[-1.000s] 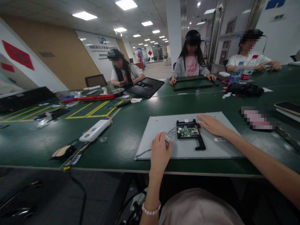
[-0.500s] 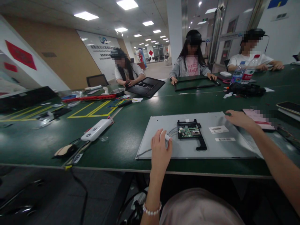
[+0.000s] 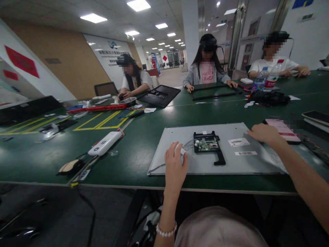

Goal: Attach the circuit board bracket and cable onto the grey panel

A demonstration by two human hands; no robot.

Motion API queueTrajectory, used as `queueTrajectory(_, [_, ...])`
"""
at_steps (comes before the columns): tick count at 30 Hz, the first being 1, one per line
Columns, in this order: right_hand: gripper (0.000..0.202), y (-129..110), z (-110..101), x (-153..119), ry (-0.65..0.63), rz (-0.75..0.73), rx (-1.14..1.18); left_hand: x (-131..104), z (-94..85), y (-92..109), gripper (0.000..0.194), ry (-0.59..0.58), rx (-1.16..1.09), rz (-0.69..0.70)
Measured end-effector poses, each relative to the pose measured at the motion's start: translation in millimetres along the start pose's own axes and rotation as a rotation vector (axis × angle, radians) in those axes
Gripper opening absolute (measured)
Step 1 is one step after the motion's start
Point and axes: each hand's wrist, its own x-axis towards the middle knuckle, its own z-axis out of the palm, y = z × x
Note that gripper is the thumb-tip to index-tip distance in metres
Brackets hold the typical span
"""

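In front of me a grey metal-backed display panel (image 3: 177,135) lies flat on the green table. Fixed at its middle is a black bracket (image 3: 219,158) carrying a green circuit board (image 3: 205,145); thin cables (image 3: 189,145) run out from the board's left. My left hand (image 3: 176,164) hovers over or rests on the panel's left part, fingers apart and slightly bent, beside a white piece (image 3: 182,151) on the cables. At the panel's far right edge, my right hand (image 3: 266,133) has its fingers bent against the edge; the fingertips are partly hidden.
Right of the panel lie a phone (image 3: 282,130) and a circuit strip (image 3: 315,149). A white power bank (image 3: 105,143) and a mouse (image 3: 70,167) are to the left. Across the table, people sit near a black frame (image 3: 216,97), a black back cover (image 3: 161,96) and bottles (image 3: 272,77).
My right hand has curled its fingers in at the panel's edge. My left hand is almost still. Across the table, the person at left has drawn their hands away from the black cover.
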Motion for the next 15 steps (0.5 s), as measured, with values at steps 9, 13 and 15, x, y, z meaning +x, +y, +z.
queueTrajectory(9, [0.046, -13.4, -2.5, -4.9, 0.006, -0.063, -0.047, -1.5, 2.0, -2.0, 0.029, 0.006, 0.007, 0.017])
queueTrajectory(13, [0.044, -21.8, -5.9, -6.2, -0.015, -0.098, 0.019, -1.4, 2.4, -0.8, 0.03, -0.004, 0.0, 0.019])
queueTrajectory(15, [0.045, -26.5, -7.6, -7.2, -0.021, -0.104, 0.045, -1.2, 2.4, -0.1, 0.03, -0.016, -0.003, 0.018])
